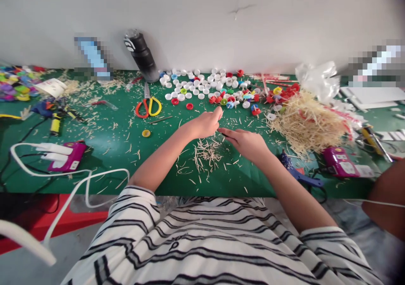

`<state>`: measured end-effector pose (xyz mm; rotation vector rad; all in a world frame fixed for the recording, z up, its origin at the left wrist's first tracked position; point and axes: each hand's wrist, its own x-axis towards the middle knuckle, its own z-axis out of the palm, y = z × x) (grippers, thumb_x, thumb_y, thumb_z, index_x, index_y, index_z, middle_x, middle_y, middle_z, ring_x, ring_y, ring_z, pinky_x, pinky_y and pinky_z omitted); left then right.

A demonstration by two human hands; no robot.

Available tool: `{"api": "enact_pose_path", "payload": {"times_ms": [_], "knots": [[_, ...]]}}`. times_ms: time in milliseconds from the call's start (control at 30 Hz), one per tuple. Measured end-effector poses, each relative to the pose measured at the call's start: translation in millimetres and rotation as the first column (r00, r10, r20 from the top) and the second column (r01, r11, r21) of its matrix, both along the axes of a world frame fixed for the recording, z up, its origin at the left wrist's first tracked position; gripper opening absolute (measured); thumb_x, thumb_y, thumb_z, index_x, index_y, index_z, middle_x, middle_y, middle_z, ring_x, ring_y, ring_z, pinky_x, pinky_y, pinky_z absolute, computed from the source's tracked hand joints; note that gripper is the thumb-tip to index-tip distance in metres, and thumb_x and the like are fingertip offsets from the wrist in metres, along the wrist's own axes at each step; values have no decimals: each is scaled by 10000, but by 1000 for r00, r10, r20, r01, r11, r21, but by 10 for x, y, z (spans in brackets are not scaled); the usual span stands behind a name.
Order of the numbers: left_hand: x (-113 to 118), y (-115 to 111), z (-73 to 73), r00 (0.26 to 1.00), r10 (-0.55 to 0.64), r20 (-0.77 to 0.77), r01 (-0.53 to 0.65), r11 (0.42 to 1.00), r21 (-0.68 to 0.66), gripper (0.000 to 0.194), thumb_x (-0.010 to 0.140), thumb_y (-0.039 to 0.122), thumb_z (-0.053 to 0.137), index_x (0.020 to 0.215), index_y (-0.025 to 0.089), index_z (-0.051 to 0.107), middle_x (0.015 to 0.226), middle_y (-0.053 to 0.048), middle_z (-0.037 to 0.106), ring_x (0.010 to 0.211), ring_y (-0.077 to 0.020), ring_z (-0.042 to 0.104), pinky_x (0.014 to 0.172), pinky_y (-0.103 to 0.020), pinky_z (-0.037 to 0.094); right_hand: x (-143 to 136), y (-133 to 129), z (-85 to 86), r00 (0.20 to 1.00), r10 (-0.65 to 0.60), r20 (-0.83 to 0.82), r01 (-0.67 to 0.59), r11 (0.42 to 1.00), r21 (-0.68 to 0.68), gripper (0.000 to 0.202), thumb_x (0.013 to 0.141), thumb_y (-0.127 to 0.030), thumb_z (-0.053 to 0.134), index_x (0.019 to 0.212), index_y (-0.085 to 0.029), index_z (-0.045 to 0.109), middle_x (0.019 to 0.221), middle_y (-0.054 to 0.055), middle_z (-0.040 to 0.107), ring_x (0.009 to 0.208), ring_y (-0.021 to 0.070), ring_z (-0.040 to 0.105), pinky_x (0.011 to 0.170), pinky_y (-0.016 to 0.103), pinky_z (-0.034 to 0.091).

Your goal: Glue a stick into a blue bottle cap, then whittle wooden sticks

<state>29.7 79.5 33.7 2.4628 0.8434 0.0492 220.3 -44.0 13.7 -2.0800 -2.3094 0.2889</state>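
Head cam view, looking down at a green table (pixel 107 150) that's a total mess of wood shavings. Dead centre of the frame, the left hand (pixel 206 124) is loosely curled with the index finger poking up toward the spread of bottle caps (pixel 202 86) in the upper middle. The fingertip is near a red cap but I can't tell if it's actually touching or pinching anything. The right hand (pixel 248 142) sits just right of centre, flat-ish, fingers stretched out together and pointing left, tips nearly meeting the left hand. It looks like there's something thin and dark at its fingertips, too small to make out.

Right below both hands there's a little scatter of thin wooden sticks (pixel 207 154). A much bigger heap of sticks (pixel 305 122) sits right of centre.

Other stuff: red and yellow scissors (pixel 148 106) left of the caps, a black bottle (pixel 142 56) by the wall with a white logo I can't read, and a purple gadget (pixel 343 162) at lower right with a label too blurry to read.
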Motion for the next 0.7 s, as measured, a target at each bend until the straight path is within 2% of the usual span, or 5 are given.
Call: {"api": "enact_pose_path", "payload": {"times_ms": [167,367,567,700], "knots": [[-11,60,-38,1000,7,12,-7,1000,-27,56,983,189,326,1018,232,316,822,-28,457,665,-176,357,628,-370,277,66,114,-76,993,38,-113,-39,999,-2,530,1089,-459,383,1616,-464,437,1142,15,781,834,196,667,601,271,350],[-26,43,-7,999,2,48,2,997,-71,95,989,182,324,950,238,258,795,-7,398,649,-165,326,615,-370,260,104,11,-153,962,-2,-272,-13,999,-53,539,1080,-415,418,1618,-435,451,1215,6,795,845,208,717,687,293,478],[-18,40,-13,998,-6,63,11,997,-82,114,989,177,320,933,238,242,773,-4,385,637,-166,319,608,-372,255,166,-121,-220,965,-28,-261,5,996,-89,532,1082,-416,416,1612,-435,463,1219,13,798,835,229,743,718,324,525],[-21,38,-4,999,-7,50,11,996,-83,87,984,169,322,956,237,275,777,-9,404,642,-168,334,611,-371,265,188,-163,-267,950,-35,-312,4,995,-101,537,1079,-410,425,1614,-434,458,1296,7,772,951,244,755,783,347,557]]}}
